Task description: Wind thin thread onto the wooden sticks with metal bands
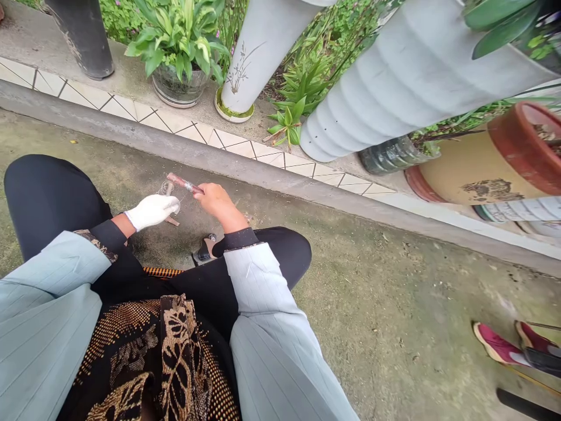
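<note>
My left hand [153,211] wears a white glove and is closed, with its fingers curled. A loose coil of thin wire [165,187] sticks out above the glove. Just below its fingertips shows a small piece of brown wood [172,221]; whether the glove grips it too is hard to see. My bare right hand [218,203] is wrapped round one end of a reddish-brown stick [177,179], which has silvery wire wound about its middle. The stick slants up and left, its far end close above the gloved hand. Both hands are between my spread knees.
A concrete ledge with a tiled edge [193,130] runs across in front, bearing a leafy potted plant [182,76], tall grey-white planters [258,55] and a tan-and-red pot [477,158]. Mossy concrete floor [372,292] lies below. Another person's red shoes [497,344] are at right.
</note>
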Motion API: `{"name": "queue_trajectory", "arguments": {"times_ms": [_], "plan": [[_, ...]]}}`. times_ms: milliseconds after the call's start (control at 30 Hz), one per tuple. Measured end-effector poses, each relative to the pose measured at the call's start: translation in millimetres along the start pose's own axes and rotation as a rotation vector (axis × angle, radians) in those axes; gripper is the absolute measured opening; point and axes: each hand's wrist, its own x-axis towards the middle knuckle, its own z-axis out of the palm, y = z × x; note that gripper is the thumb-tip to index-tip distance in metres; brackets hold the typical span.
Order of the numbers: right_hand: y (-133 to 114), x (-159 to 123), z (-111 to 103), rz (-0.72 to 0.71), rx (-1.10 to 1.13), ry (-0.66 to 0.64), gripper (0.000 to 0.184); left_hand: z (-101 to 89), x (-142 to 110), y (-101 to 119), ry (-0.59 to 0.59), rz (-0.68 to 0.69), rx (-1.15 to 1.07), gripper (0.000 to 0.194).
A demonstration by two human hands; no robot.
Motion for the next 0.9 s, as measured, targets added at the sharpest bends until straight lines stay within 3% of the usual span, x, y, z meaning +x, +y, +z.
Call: {"name": "queue_trajectory", "arguments": {"times_ms": [100,200,300,400,467,533,633,767,900], "plan": [[1.8,3.8,0.5,0.113,-0.2,-0.051,0.034,4.3,-1.7,1.3,-0.028,0.051,0.205,0.04],[-0.4,4.7,4.9,0.128,-0.343,-0.306,0.035,1.3,-2.9,2.6,-0.025,0.178,0.312,0.035],[-5.9,-1.7,5.7,-0.011,-0.292,-0.607,0.028,-5.2,-1.0,-0.1,0.039,0.263,0.303,0.03],[-5.6,-12.3,-3.9,-0.252,0.022,-0.825,0.029,-7.2,2.7,-7.1,0.093,0.251,0.15,0.033],[0.1,-17.5,-13.9,-0.415,0.296,-0.793,0.03,-5.5,4.5,-11.4,0.08,0.199,-0.028,0.035],[7.6,-19.1,-22.1,-0.492,0.53,-0.623,0.025,-3.7,4.9,-12.9,0.046,0.144,-0.203,0.039],[14.8,-14.4,-22.6,-0.369,0.692,-0.328,0.019,-4.6,3.7,-9.4,-0.029,0.137,-0.313,0.041],[11.6,-4.3,-6.0,-0.111,0.604,-0.176,0.017,-9.8,2.2,-1.5,-0.076,0.162,-0.239,0.039],[5.7,-0.3,3.5,-0.077,0.278,-0.137,0.018,-6.8,2.4,0.1,-0.09,0.155,-0.107,0.039]]}}
